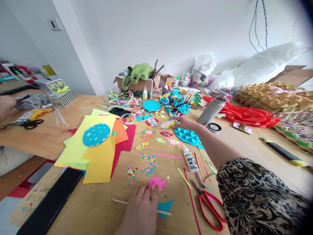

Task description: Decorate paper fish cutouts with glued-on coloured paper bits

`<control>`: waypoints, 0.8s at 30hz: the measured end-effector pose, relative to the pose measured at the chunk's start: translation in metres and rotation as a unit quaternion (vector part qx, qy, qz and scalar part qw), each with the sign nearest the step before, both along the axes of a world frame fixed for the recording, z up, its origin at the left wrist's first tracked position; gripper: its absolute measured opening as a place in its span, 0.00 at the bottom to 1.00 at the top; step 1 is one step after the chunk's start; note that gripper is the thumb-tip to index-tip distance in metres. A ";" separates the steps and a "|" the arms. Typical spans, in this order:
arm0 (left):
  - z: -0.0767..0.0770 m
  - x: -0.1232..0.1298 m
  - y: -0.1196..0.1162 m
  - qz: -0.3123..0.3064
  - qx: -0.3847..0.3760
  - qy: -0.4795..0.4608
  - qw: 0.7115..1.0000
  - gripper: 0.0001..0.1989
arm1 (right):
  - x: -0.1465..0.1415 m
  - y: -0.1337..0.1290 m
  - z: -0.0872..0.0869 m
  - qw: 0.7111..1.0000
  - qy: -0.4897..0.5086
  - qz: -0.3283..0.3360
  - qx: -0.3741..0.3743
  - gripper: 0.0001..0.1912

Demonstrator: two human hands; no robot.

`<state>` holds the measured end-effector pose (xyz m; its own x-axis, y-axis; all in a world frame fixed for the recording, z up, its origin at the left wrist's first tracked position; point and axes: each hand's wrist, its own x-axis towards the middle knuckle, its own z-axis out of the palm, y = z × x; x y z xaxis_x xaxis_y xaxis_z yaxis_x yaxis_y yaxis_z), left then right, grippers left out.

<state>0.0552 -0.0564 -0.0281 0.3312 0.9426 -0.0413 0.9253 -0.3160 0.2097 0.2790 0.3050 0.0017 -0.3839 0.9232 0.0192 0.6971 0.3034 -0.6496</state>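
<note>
A strip of tabletop (119,187) runs between the yellow paper (100,163) and the paper dots (131,171), narrowing farther back where a yellow fish (141,146) lies near the red paper (126,142); the white stick (118,201) juts into its near end from under the left hand (145,209). The right forearm (217,143) spans the right side, its right hand (183,122) at the glue bottle (168,124), the metal flask (211,111) upright beyond. Red scissors (201,192) obstruct the near right.

- Looks like a craft workroom to me
- Near wooden table (97,209) spread with coloured paper (101,163), cut-out paper fish (157,182), glue bottles (191,160), red-handled scissors (211,209)
- Second worktable (14,140) on the left, black scissors (30,124) on it
- Egg trays (271,96) stacked far right, filled plastic bags (204,65) by the plain wall (146,29)
</note>
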 end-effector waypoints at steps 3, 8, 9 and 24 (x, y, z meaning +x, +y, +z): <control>0.021 -0.001 0.002 0.021 -0.049 -0.021 0.998 0.32 | -0.003 -0.014 0.017 0.998 -0.004 -0.027 0.051 0.27; 0.073 -0.033 -0.007 0.030 -0.065 -0.240 0.968 0.31 | -0.008 -0.084 0.062 0.989 0.026 -0.034 0.142 0.21; 0.084 -0.042 -0.010 0.045 -0.068 -0.305 0.949 0.28 | -0.009 -0.107 0.070 0.980 0.040 -0.027 0.194 0.20; 0.094 -0.001 -0.001 0.132 -0.360 -0.841 0.381 0.18 | -0.066 -0.348 0.033 0.895 0.151 0.229 0.351 0.34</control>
